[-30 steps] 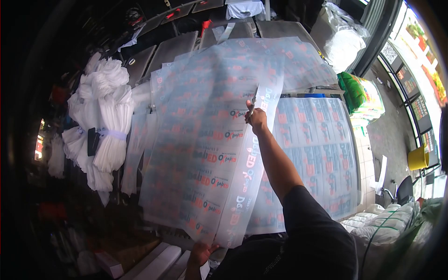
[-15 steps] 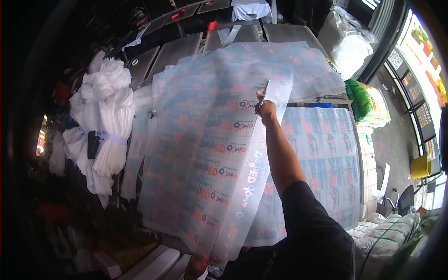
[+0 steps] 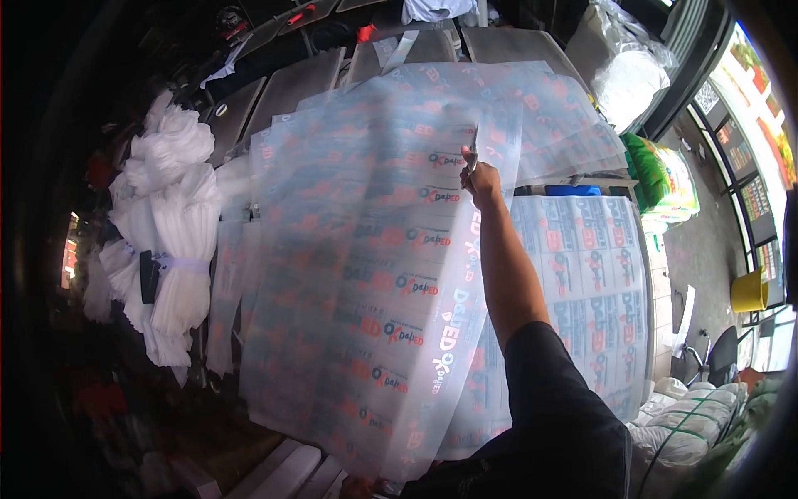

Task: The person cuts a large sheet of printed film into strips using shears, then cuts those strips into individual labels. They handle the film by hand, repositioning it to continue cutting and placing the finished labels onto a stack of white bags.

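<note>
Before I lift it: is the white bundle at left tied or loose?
Tied: the white bundle has a pale band wrapped around it.

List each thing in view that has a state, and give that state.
Silver metal scissors: in the right hand; blade opening unclear
Large translucent printed sheet: spread out
White cloth-like bundle: tied with a lilac band
White wrapped bale: bound with green cord
Green-and-white plastic sack: full-looking

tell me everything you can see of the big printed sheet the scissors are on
The big sheet looks like thin, cloudy, see-through plastic, with rows of red and dark lettering. It lies spread partly over other printed sheets, slightly rippled. The right hand holds scissors at its upper right; the left hand, mostly hidden, is at its near edge.
</note>
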A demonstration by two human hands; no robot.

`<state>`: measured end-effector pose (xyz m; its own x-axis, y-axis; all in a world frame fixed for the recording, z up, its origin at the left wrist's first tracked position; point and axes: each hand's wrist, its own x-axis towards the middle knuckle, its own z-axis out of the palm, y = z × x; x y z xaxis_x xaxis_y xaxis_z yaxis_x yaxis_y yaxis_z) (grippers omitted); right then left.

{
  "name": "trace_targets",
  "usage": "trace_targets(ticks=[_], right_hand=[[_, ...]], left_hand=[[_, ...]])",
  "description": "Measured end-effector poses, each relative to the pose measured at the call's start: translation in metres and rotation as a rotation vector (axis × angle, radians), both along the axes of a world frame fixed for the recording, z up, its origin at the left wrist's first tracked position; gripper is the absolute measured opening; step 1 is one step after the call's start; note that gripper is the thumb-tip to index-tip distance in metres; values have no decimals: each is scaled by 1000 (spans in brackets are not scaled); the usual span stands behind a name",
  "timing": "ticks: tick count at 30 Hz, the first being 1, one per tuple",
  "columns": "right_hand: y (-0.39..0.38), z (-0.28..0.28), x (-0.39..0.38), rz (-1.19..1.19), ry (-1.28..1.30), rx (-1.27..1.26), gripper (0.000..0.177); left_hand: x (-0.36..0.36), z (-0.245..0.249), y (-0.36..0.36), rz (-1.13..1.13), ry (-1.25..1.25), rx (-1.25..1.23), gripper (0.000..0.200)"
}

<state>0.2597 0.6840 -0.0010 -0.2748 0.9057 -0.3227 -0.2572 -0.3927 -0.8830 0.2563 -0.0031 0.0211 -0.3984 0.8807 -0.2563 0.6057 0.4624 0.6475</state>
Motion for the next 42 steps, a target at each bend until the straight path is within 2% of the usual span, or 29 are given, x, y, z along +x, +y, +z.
trace_targets(ticks=[4,16,20,21,23,27,29,30,35,39,42], right_hand=[[22,-11,-4,-20,-11,17,45],[73,2,-16,-98,-14,45,41],[84,26,-10,-107,48,133,42],[89,30,-8,-73,-20,132,42],[84,46,-1,-75,62,239,42],[81,71,13,-124,115,288,43],[73,87,24,-157,98,270,43],[69,97,30,-170,170,202,43],[59,121,47,-150,180,247,46],[57,127,56,-163,94,348,44],[42,139,64,-200,233,350,41]], left_hand=[[-5,0,19,62,-78,-36,41],[-18,-3,47,270,-387,-85,42],[-17,0,39,356,-550,-57,42],[-17,1,36,380,-601,-43,42],[-15,1,28,430,-709,-6,42],[-10,1,7,515,-931,85,43],[-9,-1,0,551,-1039,125,43],[-8,-1,-4,573,-1085,145,43],[-11,2,-20,652,-1285,220,43],[-10,5,-31,695,-1420,283,44],[-10,5,-31,688,-1546,337,44]])
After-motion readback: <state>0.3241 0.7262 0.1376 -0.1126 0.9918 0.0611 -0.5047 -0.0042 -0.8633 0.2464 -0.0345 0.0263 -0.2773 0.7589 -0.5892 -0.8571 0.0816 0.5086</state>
